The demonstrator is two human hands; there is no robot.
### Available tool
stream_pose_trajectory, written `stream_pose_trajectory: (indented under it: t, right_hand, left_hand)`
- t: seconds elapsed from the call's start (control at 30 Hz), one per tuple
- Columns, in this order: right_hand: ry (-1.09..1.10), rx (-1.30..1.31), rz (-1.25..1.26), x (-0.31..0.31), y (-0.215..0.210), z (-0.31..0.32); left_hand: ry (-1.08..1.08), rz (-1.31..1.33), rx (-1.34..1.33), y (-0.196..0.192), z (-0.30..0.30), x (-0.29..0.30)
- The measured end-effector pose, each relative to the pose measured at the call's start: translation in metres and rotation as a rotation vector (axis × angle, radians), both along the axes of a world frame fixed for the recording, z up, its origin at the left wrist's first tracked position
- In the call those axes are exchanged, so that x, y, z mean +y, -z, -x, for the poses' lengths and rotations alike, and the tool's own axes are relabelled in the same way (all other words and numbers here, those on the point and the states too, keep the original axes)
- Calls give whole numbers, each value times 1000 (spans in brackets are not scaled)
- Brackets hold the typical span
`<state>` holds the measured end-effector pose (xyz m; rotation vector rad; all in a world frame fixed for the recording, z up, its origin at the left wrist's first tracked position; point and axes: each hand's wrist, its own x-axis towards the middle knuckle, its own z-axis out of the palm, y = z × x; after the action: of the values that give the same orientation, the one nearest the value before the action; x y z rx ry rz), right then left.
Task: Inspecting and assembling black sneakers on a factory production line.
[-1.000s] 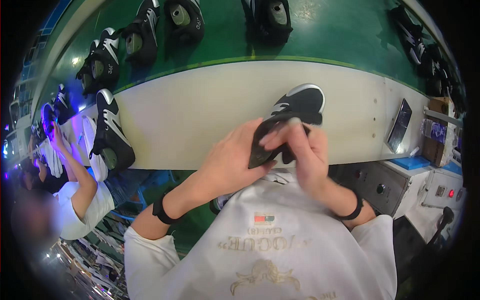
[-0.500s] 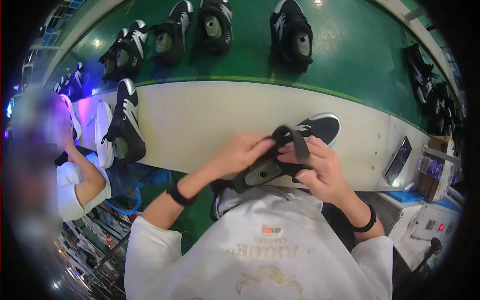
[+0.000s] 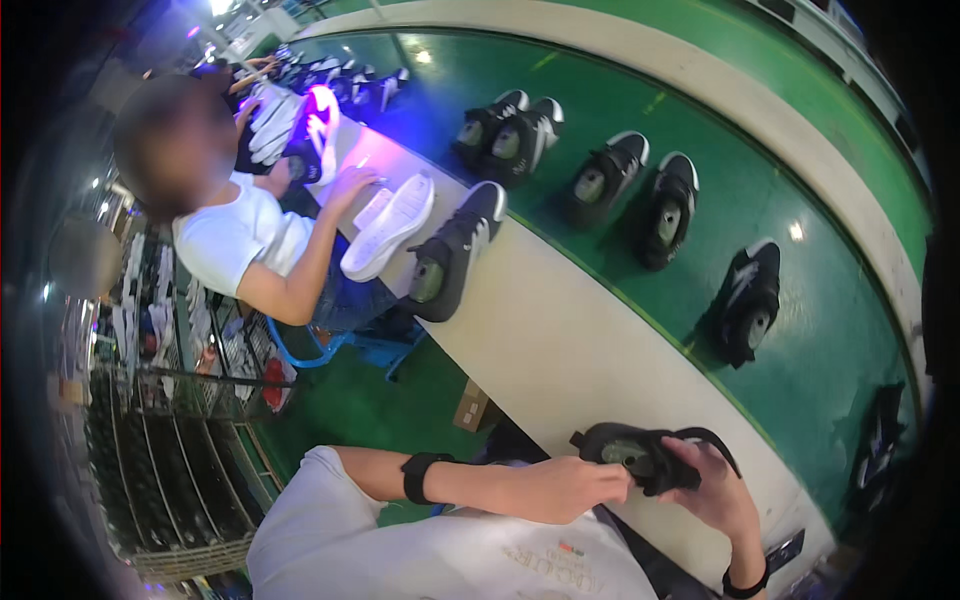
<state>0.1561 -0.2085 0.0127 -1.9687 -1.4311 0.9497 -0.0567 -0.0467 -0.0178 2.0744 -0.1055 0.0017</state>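
Observation:
A black shoe (image 3: 598, 437), with a grey-green last inside it, is tilted over the near edge of the pale bench. My right hand (image 3: 722, 488) grips it around the front part, close to a dark strap that arches above the fingers. My left hand (image 3: 585, 488) is closed, its fingertips pressed together against the shoe's near side. What those fingertips pinch, if anything, is hidden. The shoe's toe is covered by my right hand and the strap.
The pale bench (image 3: 560, 345) borders a green conveyor (image 3: 620, 270) bearing several black shoes. Farther left on the bench are another black shoe (image 3: 460, 250) and a white sole (image 3: 395, 230). A co-worker in a white shirt (image 3: 250, 235) sits there; a rack (image 3: 170, 450) stands behind.
My view has swung left, bringing the co-worker and rack further in. The shoe has turned and tilted; my left hand has moved from the strap to its side. My right hand now grips the front.

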Motion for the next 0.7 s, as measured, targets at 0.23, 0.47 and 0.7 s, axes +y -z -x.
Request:
stream_pose_trajectory:
  t: [0.23,0.47,0.7]
  right_hand:
    - [96,-329,-179,7,19,32]
    - [115,-138,-152,-3,20,26]
    - [937,284,-598,1,20,17]
  left_hand:
    - [280,122,113,3,-13,25]
    - [-138,-291,-239,9,-50,2]
    - [-158,-193,-137,6,-68,10]
